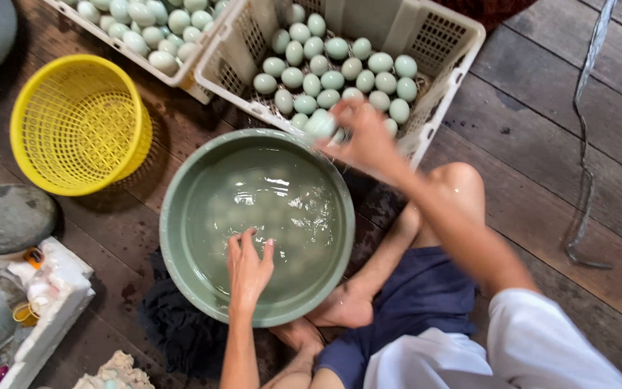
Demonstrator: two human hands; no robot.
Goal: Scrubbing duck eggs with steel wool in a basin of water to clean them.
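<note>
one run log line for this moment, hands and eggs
left hand: in green basin water | right hand: holding pale egg by white crate | yellow basket: left of basin

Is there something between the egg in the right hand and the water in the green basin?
Nothing visible. The right hand holds a pale egg at the green basin rim, beside the white crate. The left hand rests in the water, nearer the person.

Pale blue-green eggs (340, 68) fill a white slatted crate (455, 43). The round basin (181, 216) is grey-green, its water seemingly cloudy; beside it stands a bright yellow mesh basket (77, 122) on dark brown planks (556, 144).
</note>
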